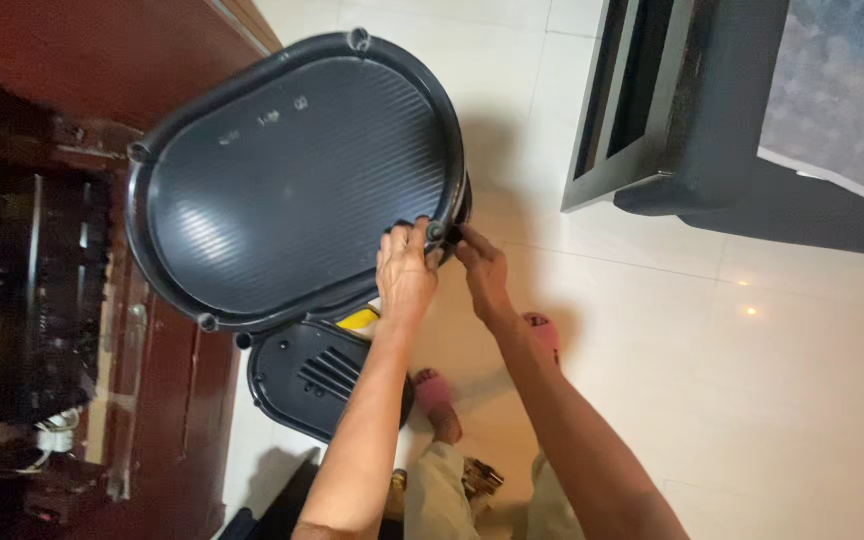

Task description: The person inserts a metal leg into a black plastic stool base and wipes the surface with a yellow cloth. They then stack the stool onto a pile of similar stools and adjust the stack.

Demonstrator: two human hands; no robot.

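Note:
A big dark oval plastic panel (292, 180) with a ribbed face stands tilted on the floor, with small round sockets along its rim. My left hand (405, 272) grips the rim at the panel's lower right corner. My right hand (482, 272) is just beside it, its fingertips pinching a small black round peg (438, 232) at that same corner. The two hands nearly touch. What lies behind the panel is hidden.
A smaller black vented cover (317, 380) lies on the floor below the panel, with a yellow piece (360, 320) at its top edge. A brown wooden cabinet (167, 400) runs along the left, dark furniture (692, 110) stands upper right. My feet in pink slippers (436, 392) rest on white tiles (752, 400).

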